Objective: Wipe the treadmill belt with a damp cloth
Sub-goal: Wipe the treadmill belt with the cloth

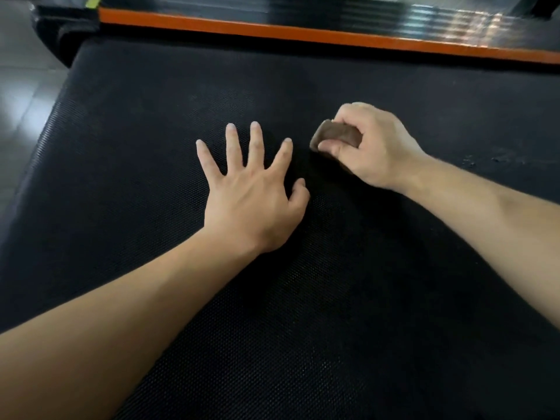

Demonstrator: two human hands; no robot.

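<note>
Cloth: a small brown wad, folded into a short block, lying over the middle of the treadmill belt, a little right of centre. Its lower end is down by the belt; whether it actually touches cannot be told.

Right hand: the grip is closed round the cloth, fingers curled over its far side and thumb pressed along its near side, so that only the left end of the wad shows. The bare forearm enters from the right edge.

Left hand: flat, palm down on the belt, just left of the cloth but apart from it. Its grip is fully open and holds nothing, the four fingers straight and spread, the thumb bent inward.

Belt: black, with a fine dimpled texture, filling most of the view. Pale specks lie on it well to the right of the right hand.

Orange strip: runs along the far edge of the belt, with a black ribbed side rail beyond it catching reflected light.

Floor: glossy grey tiles, visible past the left end of the belt.
</note>
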